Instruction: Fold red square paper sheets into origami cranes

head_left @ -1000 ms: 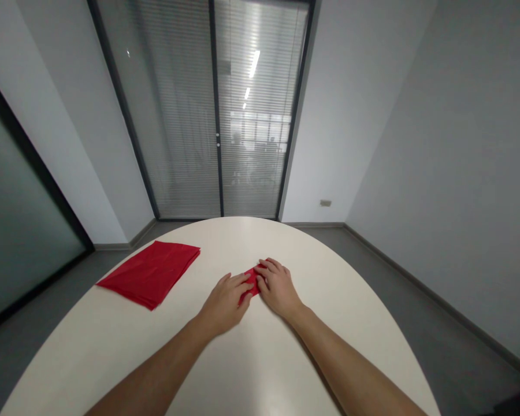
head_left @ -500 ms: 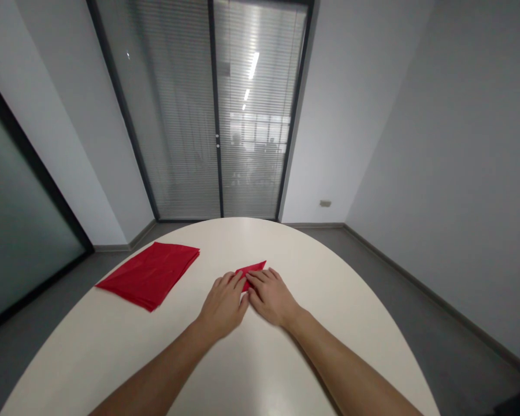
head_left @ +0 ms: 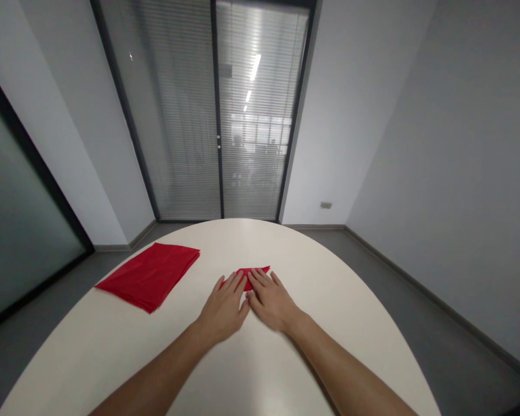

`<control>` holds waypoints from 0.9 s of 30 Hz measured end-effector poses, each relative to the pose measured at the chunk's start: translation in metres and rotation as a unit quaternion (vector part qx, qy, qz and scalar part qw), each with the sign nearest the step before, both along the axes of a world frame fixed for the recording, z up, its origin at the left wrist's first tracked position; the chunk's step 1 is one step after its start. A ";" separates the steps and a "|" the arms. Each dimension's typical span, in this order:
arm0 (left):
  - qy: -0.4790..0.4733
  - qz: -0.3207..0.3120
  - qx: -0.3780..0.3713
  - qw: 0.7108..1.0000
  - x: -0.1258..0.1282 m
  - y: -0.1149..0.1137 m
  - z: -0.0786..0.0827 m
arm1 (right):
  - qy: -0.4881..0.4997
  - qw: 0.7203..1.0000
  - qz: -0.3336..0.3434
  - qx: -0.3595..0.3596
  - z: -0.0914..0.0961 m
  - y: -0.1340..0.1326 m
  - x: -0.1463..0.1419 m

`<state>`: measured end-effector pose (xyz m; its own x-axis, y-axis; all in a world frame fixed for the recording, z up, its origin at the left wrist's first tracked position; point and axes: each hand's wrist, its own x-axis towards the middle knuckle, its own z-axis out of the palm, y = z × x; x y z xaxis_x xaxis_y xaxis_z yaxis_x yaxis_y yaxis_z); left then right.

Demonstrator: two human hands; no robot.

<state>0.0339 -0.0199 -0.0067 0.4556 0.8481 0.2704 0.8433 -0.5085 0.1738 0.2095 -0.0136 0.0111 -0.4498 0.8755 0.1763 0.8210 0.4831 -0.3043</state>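
Note:
A small folded red paper (head_left: 255, 270) lies on the white round table (head_left: 242, 370), mostly covered by my hands. My left hand (head_left: 223, 307) lies flat on its left part, fingers stretched out together. My right hand (head_left: 270, 299) lies flat on its right part, fingers extended over the paper. The two hands touch side by side, and only the paper's far edge and right tip show beyond the fingertips.
A stack of red paper sheets (head_left: 151, 273) lies on the table to the left, near its edge. Beyond the table are a glass door with blinds (head_left: 219, 115), grey walls and grey floor.
The folded paper has been pressed down flat; its raised tip now lies lower and both hands have flattened and spread over it, shifting slightly toward me.

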 end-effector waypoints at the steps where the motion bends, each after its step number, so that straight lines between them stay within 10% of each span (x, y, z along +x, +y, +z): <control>1: -0.001 0.001 0.000 1.000 0.000 0.001 -0.002 | 0.002 1.000 -0.011 0.013 0.001 0.001 0.001; 20: -0.022 0.014 0.014 1.000 -0.005 0.007 -0.010 | 0.057 0.991 -0.088 0.082 0.005 0.019 0.018; 27: -0.020 0.011 0.004 1.000 -0.005 0.009 -0.017 | 0.078 0.989 0.111 0.053 0.000 0.004 -0.002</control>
<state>0.0288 -0.0109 -0.0236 0.4255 0.8556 0.2948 0.8468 -0.4913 0.2037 0.2080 -0.0098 0.0116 -0.5889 0.7315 0.3437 0.6383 0.6818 -0.3574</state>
